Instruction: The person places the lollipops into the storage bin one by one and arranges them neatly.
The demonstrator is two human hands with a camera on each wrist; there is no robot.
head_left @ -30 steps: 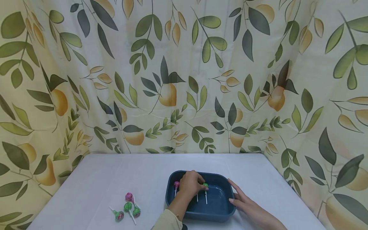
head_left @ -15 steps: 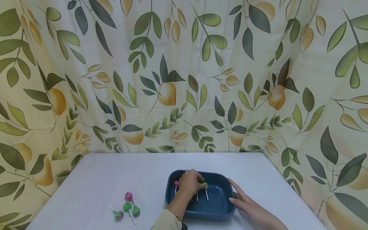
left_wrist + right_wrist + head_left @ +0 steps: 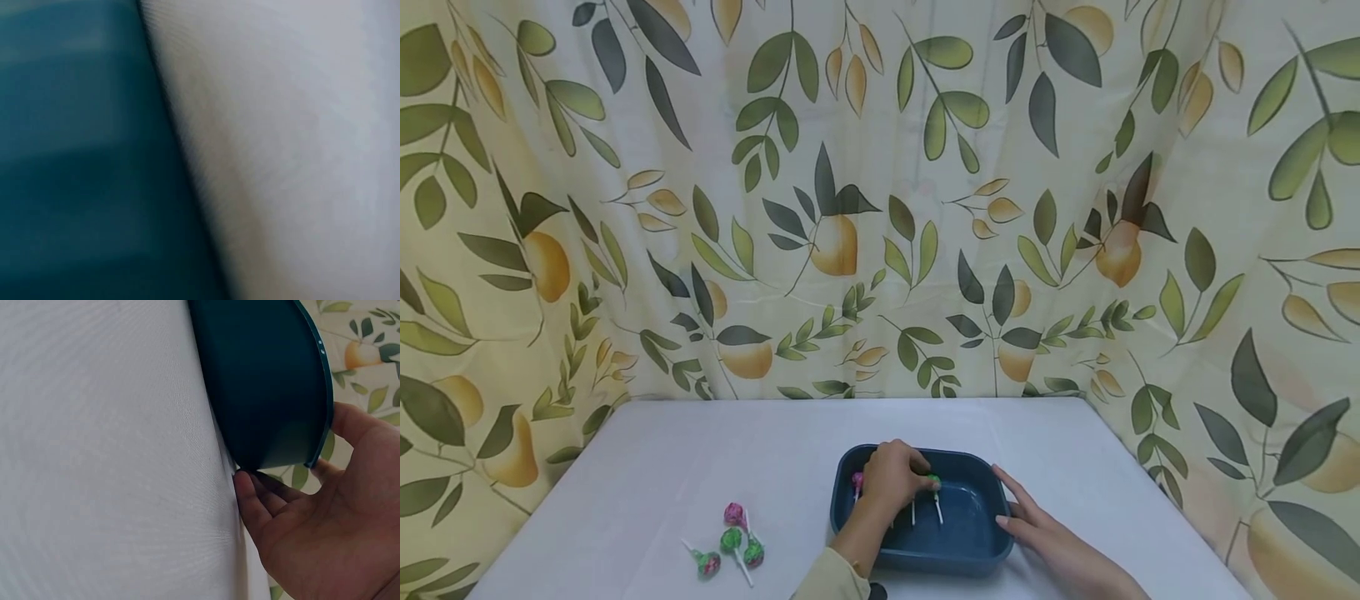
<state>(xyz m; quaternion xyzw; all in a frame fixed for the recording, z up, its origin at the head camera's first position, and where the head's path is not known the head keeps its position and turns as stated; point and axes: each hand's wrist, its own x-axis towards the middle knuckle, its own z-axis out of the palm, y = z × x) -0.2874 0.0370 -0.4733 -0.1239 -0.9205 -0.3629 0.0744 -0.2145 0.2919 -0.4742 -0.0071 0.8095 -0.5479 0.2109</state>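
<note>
Turned slightly since the earliest frame: locate green lollipop (image 3: 935, 480) inside blue container (image 3: 940, 560), clamped in fingers of nearer left hand (image 3: 891, 477), with long axis toward container's near wall and spread right hand (image 3: 1036, 523) against right end.

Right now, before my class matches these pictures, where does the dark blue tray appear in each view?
Head: the dark blue tray sits in the lower part, just right of center.
Left wrist: blurred, it fills the left side, its edge slanting down to the right.
Right wrist: top, right of center, cut off by the upper edge.
Shared landmark: the white table surface, beside the tray in all three.
</note>
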